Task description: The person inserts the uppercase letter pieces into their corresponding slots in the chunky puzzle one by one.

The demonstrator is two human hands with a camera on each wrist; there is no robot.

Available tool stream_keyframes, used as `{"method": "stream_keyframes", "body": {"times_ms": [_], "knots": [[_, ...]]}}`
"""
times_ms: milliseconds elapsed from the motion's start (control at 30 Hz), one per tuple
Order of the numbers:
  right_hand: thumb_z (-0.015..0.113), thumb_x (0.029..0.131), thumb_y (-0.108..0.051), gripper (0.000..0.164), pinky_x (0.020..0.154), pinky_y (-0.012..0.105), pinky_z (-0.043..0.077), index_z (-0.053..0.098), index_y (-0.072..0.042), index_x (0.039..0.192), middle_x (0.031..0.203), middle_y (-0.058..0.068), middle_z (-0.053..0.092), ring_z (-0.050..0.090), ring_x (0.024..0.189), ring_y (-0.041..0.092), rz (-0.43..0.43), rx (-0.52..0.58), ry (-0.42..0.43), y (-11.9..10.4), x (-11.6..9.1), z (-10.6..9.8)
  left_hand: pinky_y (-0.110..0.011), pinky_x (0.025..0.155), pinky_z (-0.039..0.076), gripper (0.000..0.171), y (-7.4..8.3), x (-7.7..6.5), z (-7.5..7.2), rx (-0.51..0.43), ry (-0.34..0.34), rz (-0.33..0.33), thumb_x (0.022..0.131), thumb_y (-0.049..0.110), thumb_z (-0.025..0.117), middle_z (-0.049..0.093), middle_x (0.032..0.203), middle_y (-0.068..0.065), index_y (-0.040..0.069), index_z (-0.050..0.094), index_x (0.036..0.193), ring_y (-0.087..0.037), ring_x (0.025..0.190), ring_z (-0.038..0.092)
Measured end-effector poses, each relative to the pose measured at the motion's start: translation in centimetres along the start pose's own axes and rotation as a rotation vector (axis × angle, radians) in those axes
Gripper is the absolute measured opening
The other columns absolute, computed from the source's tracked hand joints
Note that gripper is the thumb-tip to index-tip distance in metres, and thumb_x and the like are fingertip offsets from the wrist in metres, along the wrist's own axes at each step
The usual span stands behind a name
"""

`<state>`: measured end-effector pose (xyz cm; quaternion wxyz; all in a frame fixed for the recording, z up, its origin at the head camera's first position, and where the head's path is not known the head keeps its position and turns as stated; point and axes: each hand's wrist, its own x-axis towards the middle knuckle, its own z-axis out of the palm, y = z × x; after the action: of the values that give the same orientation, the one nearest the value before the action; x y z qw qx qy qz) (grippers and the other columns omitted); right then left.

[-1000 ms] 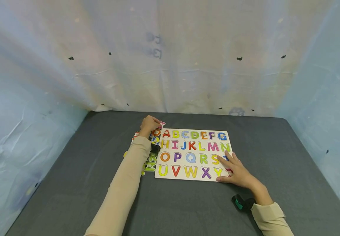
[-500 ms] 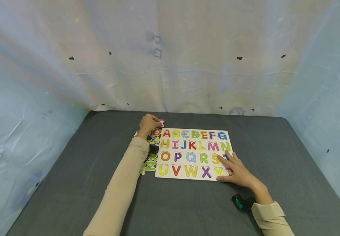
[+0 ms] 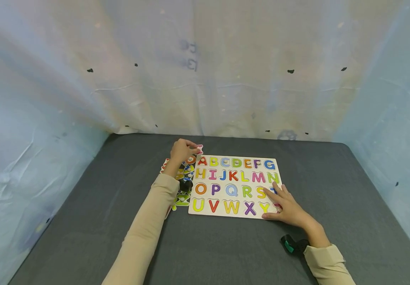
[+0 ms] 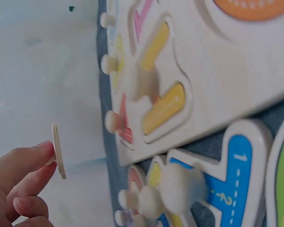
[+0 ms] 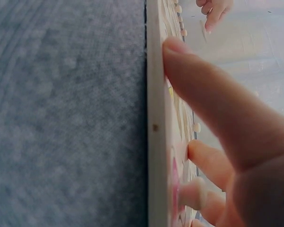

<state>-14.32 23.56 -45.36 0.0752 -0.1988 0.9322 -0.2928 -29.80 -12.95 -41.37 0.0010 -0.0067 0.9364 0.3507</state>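
With thumb and finger my left hand (image 3: 182, 150) pinches a pink-faced letter piece (image 3: 200, 149), held off the table beyond the board's upper left corner. In the left wrist view this letter piece (image 4: 59, 151) shows edge-on, a thin wooden slice gripped by its knob. The alphabet puzzle board (image 3: 222, 198) lies flat, and knobbed pieces sit in its top row and at H. Across the board's lower right corner rests my right hand (image 3: 287, 208), fingers spread. Its thumb (image 5: 199, 75) touches the board's near edge in the right wrist view.
Several loose letter pieces, among them a blue one (image 4: 239, 170), are gathered along the board's left edge, partly hidden by the left forearm. A grey cloth (image 3: 226, 253) covers the table. Pale sheets (image 3: 240, 103) hang behind and at both sides.
The pink letter piece has turned slightly in my left fingers and stays near the board's upper left corner. My right hand keeps its place on the board.
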Motion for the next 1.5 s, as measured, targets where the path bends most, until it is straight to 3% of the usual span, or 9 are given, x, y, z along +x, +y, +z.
{"method": "stream_keyframes", "body": {"times_ms": [67, 167, 300, 833, 967, 1067, 1167, 1400, 1500], "knots": [[0.082, 0.071, -0.034, 0.089, 0.104, 0.077, 0.017, 0.042, -0.004, 0.144, 0.154, 0.035, 0.02, 0.01, 0.138, 0.065, 0.003, -0.002, 0.0, 0.0, 0.0, 0.0, -0.038, 0.079, 0.052, 0.03, 0.2, -0.3, -0.1, -0.008, -0.008, 0.01, 0.087, 0.034, 0.071, 0.065, 0.126, -0.012, 0.013, 0.074, 0.109, -0.028, 0.106, 0.063], [0.082, 0.071, -0.034, 0.089, 0.104, 0.077, 0.017, 0.042, -0.005, 0.145, 0.154, 0.035, 0.019, 0.01, 0.139, 0.065, 0.013, -0.001, -0.004, 0.1, -0.1, 0.1, -0.028, 0.062, 0.046, 0.03, 0.5, -0.9, -0.3, -0.009, -0.007, 0.025, 0.086, 0.033, 0.072, 0.069, 0.092, -0.007, 0.012, 0.075, 0.108, -0.02, 0.075, 0.06], [0.082, 0.071, -0.034, 0.089, 0.104, 0.077, 0.016, 0.041, -0.005, 0.145, 0.155, 0.034, 0.018, 0.009, 0.139, 0.065, 0.017, 0.003, -0.009, 0.1, -0.1, 0.0, -0.023, 0.05, 0.029, 0.029, 1.0, -1.6, -0.3, -0.007, -0.009, 0.021, 0.086, 0.034, 0.072, 0.046, 0.066, 0.003, 0.014, 0.075, 0.107, -0.011, 0.055, 0.037], [0.082, 0.072, -0.035, 0.09, 0.104, 0.077, 0.017, 0.041, -0.006, 0.146, 0.155, 0.034, 0.019, 0.009, 0.139, 0.064, 0.026, -0.007, -0.014, 0.1, 0.0, 0.1, -0.024, 0.051, 0.023, 0.023, 1.7, -4.3, 0.7, -0.087, -0.028, 0.074, 0.085, 0.028, 0.074, 0.034, 0.057, 0.003, 0.01, 0.077, 0.1, -0.012, 0.052, 0.028], [0.082, 0.071, -0.036, 0.09, 0.104, 0.077, 0.018, 0.041, -0.006, 0.145, 0.155, 0.034, 0.019, 0.009, 0.139, 0.064, 0.027, -0.012, -0.011, 0.1, 0.1, 0.1, -0.026, 0.057, 0.026, 0.022, 1.8, -4.9, 1.2, -0.087, -0.027, 0.074, 0.084, 0.027, 0.075, 0.047, 0.068, -0.002, 0.01, 0.077, 0.098, -0.015, 0.061, 0.035], [0.082, 0.071, -0.035, 0.09, 0.104, 0.077, 0.017, 0.041, -0.006, 0.145, 0.155, 0.034, 0.019, 0.009, 0.139, 0.064, 0.026, -0.01, -0.01, 0.1, 0.1, 0.1, -0.024, 0.065, 0.032, 0.022, 1.7, -5.2, 1.6, -0.079, -0.026, 0.069, 0.083, 0.027, 0.075, 0.067, 0.093, -0.007, 0.011, 0.078, 0.097, -0.017, 0.077, 0.048], [0.082, 0.071, -0.035, 0.089, 0.104, 0.077, 0.017, 0.042, -0.006, 0.145, 0.155, 0.034, 0.019, 0.009, 0.139, 0.064, 0.025, -0.008, -0.011, 0.1, 0.1, 0.1, -0.025, 0.067, 0.034, 0.021, 1.6, -5.4, 1.9, -0.104, -0.035, 0.046, 0.082, 0.026, 0.076, 0.071, 0.107, -0.009, 0.01, 0.078, 0.096, -0.019, 0.085, 0.052], [0.082, 0.071, -0.034, 0.088, 0.103, 0.078, 0.017, 0.043, -0.005, 0.144, 0.154, 0.035, 0.019, 0.01, 0.139, 0.065, 0.022, -0.013, -0.004, 0.1, 0.1, 0.1, -0.025, 0.057, 0.024, 0.018, 1.6, -5.4, 2.9, -0.152, -0.052, 0.021, 0.08, 0.023, 0.078, 0.044, 0.067, 0.001, 0.009, 0.078, 0.091, -0.014, 0.063, 0.034], [0.083, 0.071, -0.034, 0.088, 0.103, 0.078, 0.018, 0.043, -0.005, 0.144, 0.154, 0.036, 0.02, 0.01, 0.139, 0.065, 0.019, -0.014, -0.008, 0.0, 0.1, 0.0, -0.026, 0.055, 0.022, 0.015, 1.5, -5.4, 3.4, -0.159, -0.05, 0.012, 0.078, 0.022, 0.079, 0.035, 0.062, 0.003, 0.009, 0.079, 0.087, -0.013, 0.059, 0.03]]}}
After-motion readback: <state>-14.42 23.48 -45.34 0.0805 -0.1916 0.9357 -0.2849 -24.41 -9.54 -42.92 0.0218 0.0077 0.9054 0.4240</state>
